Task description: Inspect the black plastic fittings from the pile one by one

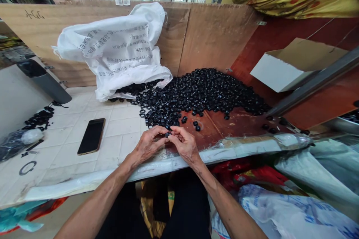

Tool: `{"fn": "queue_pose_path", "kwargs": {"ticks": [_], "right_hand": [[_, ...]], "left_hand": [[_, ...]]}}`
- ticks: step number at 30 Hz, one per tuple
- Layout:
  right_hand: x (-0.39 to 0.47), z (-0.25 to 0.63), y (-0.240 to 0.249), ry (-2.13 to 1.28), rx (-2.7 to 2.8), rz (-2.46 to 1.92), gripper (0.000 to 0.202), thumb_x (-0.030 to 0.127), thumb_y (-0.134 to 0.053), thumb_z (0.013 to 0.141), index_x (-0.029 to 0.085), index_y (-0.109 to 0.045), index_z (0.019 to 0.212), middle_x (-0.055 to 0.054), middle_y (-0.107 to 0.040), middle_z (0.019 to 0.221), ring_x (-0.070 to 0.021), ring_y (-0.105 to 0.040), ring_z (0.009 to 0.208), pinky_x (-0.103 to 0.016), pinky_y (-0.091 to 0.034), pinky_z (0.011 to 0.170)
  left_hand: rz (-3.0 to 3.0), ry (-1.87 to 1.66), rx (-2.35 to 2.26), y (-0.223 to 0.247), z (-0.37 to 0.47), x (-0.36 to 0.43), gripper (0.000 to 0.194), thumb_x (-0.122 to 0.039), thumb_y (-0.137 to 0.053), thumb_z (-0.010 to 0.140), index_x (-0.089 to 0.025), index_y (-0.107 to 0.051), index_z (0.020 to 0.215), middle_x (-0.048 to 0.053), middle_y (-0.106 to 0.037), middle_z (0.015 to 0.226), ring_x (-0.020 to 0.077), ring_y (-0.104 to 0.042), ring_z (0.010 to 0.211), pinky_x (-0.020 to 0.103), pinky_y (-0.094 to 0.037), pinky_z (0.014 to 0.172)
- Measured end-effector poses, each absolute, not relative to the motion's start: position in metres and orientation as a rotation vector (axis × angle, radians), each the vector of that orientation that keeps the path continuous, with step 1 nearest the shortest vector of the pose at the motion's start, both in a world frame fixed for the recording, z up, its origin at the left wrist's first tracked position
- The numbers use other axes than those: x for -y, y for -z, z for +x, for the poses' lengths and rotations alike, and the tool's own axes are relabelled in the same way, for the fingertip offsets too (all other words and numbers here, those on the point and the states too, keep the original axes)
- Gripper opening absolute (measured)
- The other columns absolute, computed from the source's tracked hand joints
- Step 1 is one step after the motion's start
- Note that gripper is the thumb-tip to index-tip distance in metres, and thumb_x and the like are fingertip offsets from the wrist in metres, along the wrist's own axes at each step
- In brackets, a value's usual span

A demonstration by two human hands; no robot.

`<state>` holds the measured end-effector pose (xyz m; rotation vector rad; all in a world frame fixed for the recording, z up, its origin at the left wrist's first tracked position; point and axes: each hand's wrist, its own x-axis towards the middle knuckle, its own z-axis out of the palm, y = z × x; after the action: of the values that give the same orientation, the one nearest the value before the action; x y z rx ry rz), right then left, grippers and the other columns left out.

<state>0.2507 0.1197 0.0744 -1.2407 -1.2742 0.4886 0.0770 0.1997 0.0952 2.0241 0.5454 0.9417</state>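
Both hands meet at the front of the table, just below a large pile of small black ring-like parts (pixel 202 89). A small black part (pixel 167 134) sits between their fingertips. My left hand (pixel 150 143) pinches it from the left with thumb and forefinger. From the right, my right hand (pixel 185 143) closes its thumb and forefinger on the same part. A few loose black pieces (pixel 198 128) lie on the red-brown board right of the fingers. The fine shape of the held part is too small to tell.
A phone (pixel 91 136) lies on the left, with a dark bottle (pixel 45 82) behind it. A white sack (pixel 120 48) leans on the wooden back panel (pixel 207 37). At right are a white box (pixel 280 71) and a slanting metal bar (pixel 311 84).
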Motion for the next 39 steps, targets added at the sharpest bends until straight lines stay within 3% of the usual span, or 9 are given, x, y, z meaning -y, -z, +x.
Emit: {"fn": "queue_pose_path", "kwargs": {"ticks": [4,14,18,25,29,33,39], "right_hand": [[-0.117,0.248,-0.077,-0.553,1.314,-1.274,0.018,0.032,-0.062,0.096,0.021,-0.071,0.107,0.002,-0.07,0.068,-0.0133,-0.066,0.054,-0.024,-0.056,0.058],[-0.116,0.252,-0.081,-0.616,1.307,-1.237,0.017,0.032,-0.065,0.091,0.02,-0.073,0.1,-0.002,-0.073,0.077,-0.0159,-0.071,0.063,-0.024,-0.058,0.06],[-0.12,0.252,-0.078,-0.695,1.243,-1.219,0.019,0.037,-0.066,0.092,0.02,-0.075,0.092,-0.001,-0.071,0.069,-0.0156,-0.069,0.06,-0.024,-0.057,0.06],[-0.117,0.244,-0.082,-0.584,1.314,-1.133,0.017,0.023,-0.067,0.086,0.021,-0.074,0.101,-0.007,-0.074,0.103,-0.0195,-0.072,0.089,-0.031,-0.061,0.081],[-0.116,0.232,-0.084,-0.576,1.299,-1.214,0.028,0.028,-0.065,0.088,0.021,-0.069,0.115,-0.003,-0.073,0.087,-0.016,-0.069,0.072,-0.027,-0.059,0.07],[-0.116,0.224,-0.083,-0.555,1.329,-1.322,0.023,0.037,-0.056,0.098,0.02,-0.068,0.107,0.001,-0.066,0.065,-0.014,-0.064,0.055,-0.023,-0.053,0.057],[-0.114,0.225,-0.082,-0.685,1.36,-1.294,0.026,0.04,-0.056,0.097,0.019,-0.064,0.111,0.001,-0.07,0.068,-0.014,-0.065,0.052,-0.022,-0.051,0.052]], "left_hand": [[2.044,-0.972,-0.501,-0.097,0.077,-0.2,0.011,-0.025,-0.072,0.094,-0.02,-0.072,0.104,0.006,-0.074,0.106,0.0174,-0.07,0.098,0.03,-0.054,0.09],[2.053,-0.993,-0.468,-0.098,0.074,-0.2,0.013,-0.025,-0.073,0.093,-0.021,-0.073,0.105,0.007,-0.075,0.107,0.0185,-0.07,0.099,0.033,-0.055,0.091],[2.046,-0.994,-0.453,-0.104,0.073,-0.199,0.013,-0.024,-0.076,0.09,-0.021,-0.075,0.103,0.007,-0.074,0.105,0.019,-0.069,0.099,0.033,-0.055,0.09],[1.871,-0.847,-0.662,-0.108,0.063,-0.191,0.015,-0.029,-0.077,0.088,-0.019,-0.075,0.099,0.005,-0.073,0.099,0.019,-0.068,0.093,0.033,-0.054,0.087],[1.811,-0.89,-0.604,-0.096,0.057,-0.191,0.02,-0.035,-0.078,0.088,-0.018,-0.074,0.098,0.006,-0.072,0.099,0.0187,-0.068,0.093,0.033,-0.054,0.089],[1.884,-0.989,-0.547,-0.087,0.058,-0.194,0.02,-0.036,-0.077,0.09,-0.019,-0.074,0.099,0.006,-0.071,0.101,0.0184,-0.067,0.096,0.033,-0.053,0.091],[1.919,-0.998,-0.549,-0.09,0.057,-0.194,0.016,-0.033,-0.074,0.093,-0.019,-0.073,0.101,0.006,-0.07,0.105,0.0177,-0.068,0.098,0.032,-0.052,0.091]]}}
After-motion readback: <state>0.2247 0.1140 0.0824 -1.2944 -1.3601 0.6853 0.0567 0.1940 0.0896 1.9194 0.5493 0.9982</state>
